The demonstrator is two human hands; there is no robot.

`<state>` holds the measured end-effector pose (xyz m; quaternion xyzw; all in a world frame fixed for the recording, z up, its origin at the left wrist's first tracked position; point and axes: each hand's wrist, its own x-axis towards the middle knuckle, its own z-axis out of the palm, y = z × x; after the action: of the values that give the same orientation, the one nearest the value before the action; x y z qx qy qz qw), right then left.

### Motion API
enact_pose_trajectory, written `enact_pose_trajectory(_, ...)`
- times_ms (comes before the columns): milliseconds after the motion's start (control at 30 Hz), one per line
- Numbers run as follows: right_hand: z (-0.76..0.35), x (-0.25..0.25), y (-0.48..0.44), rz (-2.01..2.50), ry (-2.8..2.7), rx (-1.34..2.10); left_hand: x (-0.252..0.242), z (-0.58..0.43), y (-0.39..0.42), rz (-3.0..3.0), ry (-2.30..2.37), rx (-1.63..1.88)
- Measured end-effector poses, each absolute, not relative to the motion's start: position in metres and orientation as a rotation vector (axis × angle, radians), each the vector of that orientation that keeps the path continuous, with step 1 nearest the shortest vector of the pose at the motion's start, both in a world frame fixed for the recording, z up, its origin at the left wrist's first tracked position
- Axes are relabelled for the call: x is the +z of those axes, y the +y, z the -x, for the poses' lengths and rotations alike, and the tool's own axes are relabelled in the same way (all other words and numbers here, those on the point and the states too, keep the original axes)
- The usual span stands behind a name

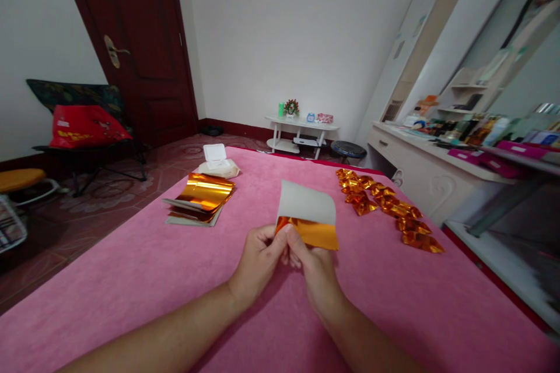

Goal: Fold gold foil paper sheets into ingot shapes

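Bare forearms point(170, 329) lay nearest, entering left and right over a pink cover point(149, 288). Left hand point(256, 259): narrow grip, thumb and fingers closed on the near left corner of a sheet of foil paper point(306, 201). Right hand point(322, 282): also holding that sheet, thumb on top beside the left thumb, some fingers hidden beneath. Sheet position: raised in front of the hands, near the middle of the cover; pale grey face on the far part, gold band folded over along the near part (fold line roughly crosswise, right end of the band loose).

To the left and farther off, a pile of gold sheets point(205, 192) rested on the cover, layers curling and slightly fanned. Just beyond it stood a white packet point(221, 169), its lid tipped up. On the right, well apart from the hands, folded gold pieces point(396, 207) lay in an uneven row running from far to near right. Far background: low white stand point(301, 123) against the wall; dark round stool point(349, 150) to its right.
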<state>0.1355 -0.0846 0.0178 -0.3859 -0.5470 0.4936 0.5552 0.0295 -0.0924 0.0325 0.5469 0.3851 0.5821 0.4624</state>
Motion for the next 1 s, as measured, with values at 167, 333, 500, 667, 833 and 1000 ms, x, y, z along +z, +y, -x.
enact_pose_trajectory(167,-0.145,0.014,-0.080,0.926,-1.156,1.182,0.033,-0.028,-0.093,-1.366,0.970,1.425)
enact_pose_trajectory(333,-0.163,0.015,-0.065,0.888,-1.147,1.112,0.033,-0.016,-0.084,-1.338,1.073,1.500)
enact_pose_trajectory(500,-0.174,0.019,-0.053,0.831,-0.990,1.127,0.032,-0.004,-0.077,-1.238,1.099,1.666)
enact_pose_trajectory(667,-0.169,0.020,-0.059,0.868,-1.213,1.219,0.028,-0.008,-0.081,-1.349,1.102,1.531)
enact_pose_trajectory(833,-0.163,0.018,-0.066,0.974,-1.277,1.074,0.030,-0.015,-0.086,-1.354,1.012,1.398)
enact_pose_trajectory(1000,-0.158,0.018,-0.073,0.955,-1.365,1.091,0.036,-0.017,-0.086,-1.269,1.042,1.446)
